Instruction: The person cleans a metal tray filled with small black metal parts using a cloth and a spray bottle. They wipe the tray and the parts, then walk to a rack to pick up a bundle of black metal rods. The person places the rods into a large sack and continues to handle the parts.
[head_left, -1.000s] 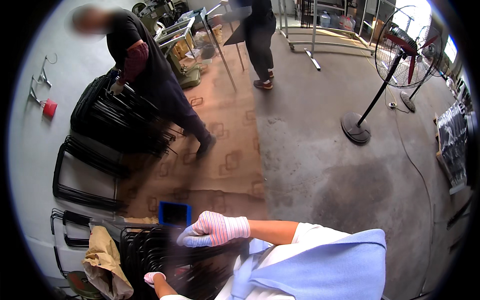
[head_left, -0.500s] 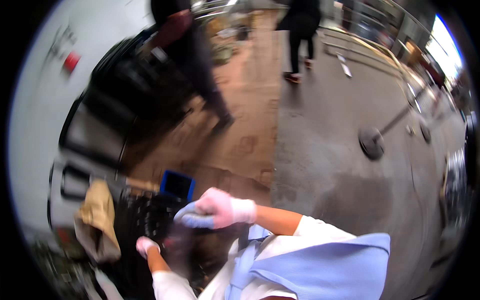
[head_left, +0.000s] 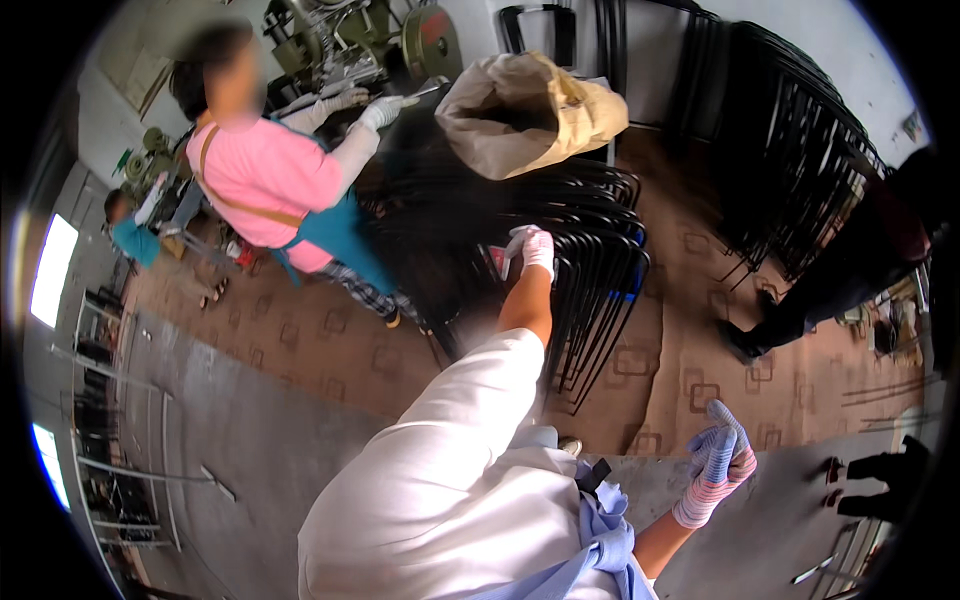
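Observation:
My left hand [head_left: 536, 247], in a pink and pale-blue knit glove, reaches out over a stack of bent black metal tube frames [head_left: 595, 280]. Its fingers curl at the near frames beside a small red patch [head_left: 497, 260]; what they close on is hidden. Off to the right, by my hip, my right hand [head_left: 718, 465] hangs in a striped glove, fingers loosely stretched and nothing in them. A tan paper sack [head_left: 590, 115] with a wide mouth lies on top of the stack's far side.
A co-worker in a pink top [head_left: 265, 180] stands left of the stack, gloved hands at a green machine [head_left: 430, 45]. More black frames [head_left: 790, 130] lean by the far wall. Another person in dark trousers [head_left: 820, 295] is at the right. Patterned brown sheeting [head_left: 690, 370] covers the floor.
My view has swung left, bringing the co-worker and machine into sight. The right hand has gone from over the stack to my right side; the left still reaches to the frames.

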